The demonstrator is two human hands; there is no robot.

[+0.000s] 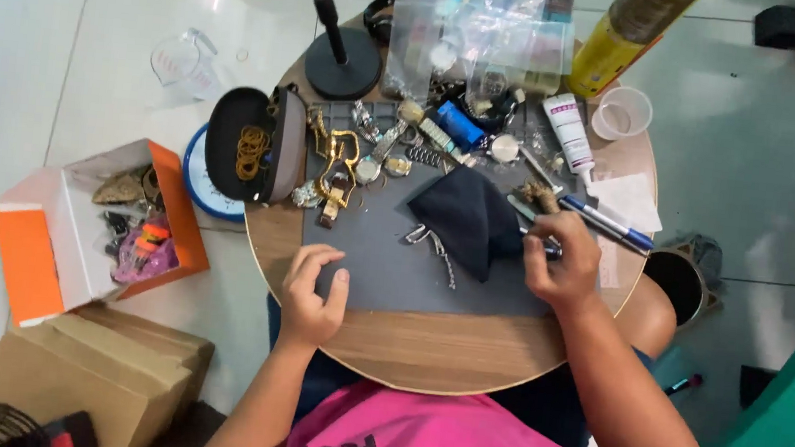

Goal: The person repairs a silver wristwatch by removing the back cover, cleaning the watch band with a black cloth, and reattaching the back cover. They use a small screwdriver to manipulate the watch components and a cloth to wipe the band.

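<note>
I sit at a small round wooden table (pixel 424 348) with a grey work mat (pixel 394 262) on it. My left hand (pixel 313 288) rests flat on the mat's near left corner, fingers slightly apart, holding nothing. My right hand (pixel 564 259) is closed around a thin blue-tipped tool (pixel 550 251) beside a dark blue cloth (pixel 466 216). A silver watch band (pixel 434 246) lies just in front of the cloth. Gold and silver watches (pixel 339 174) lie at the mat's far left.
An open dark case (pixel 250 141) holds gold rings. Plastic bags (pixel 483 37), a white tube (pixel 570 128), a clear cup (pixel 622 114), a yellow can (pixel 625 32), pens (pixel 606 224) and a black stand base (pixel 343 63) crowd the far side. An orange box (pixel 96 224) and cardboard boxes (pixel 96 374) sit on the floor.
</note>
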